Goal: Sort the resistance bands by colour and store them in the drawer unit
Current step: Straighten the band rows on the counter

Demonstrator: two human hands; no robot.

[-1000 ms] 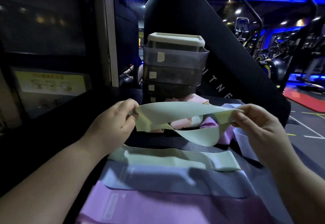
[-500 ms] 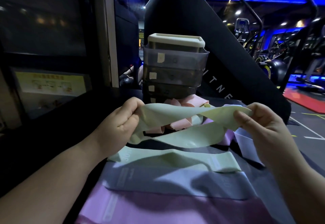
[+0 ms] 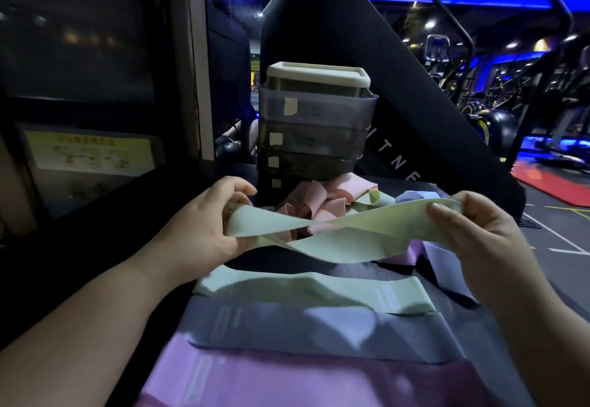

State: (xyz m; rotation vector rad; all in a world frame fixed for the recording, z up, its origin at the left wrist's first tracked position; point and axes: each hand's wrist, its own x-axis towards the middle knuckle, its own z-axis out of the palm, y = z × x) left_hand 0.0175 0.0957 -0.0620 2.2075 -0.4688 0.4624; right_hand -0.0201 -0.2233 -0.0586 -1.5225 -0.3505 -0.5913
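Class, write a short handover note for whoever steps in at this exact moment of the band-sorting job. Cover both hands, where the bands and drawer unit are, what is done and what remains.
Left hand: grips one end of the twisted green band, held above the surface.
Right hand: pinches its other end.
Laid out in front: flat green band, blue-grey band, lilac band nearest.
Pink pile: tangled at the foot of the drawer unit, whose drawers look shut.
Done: three colours laid flat.
Left: untwist and place the held band, sort the pile, fill the drawers.
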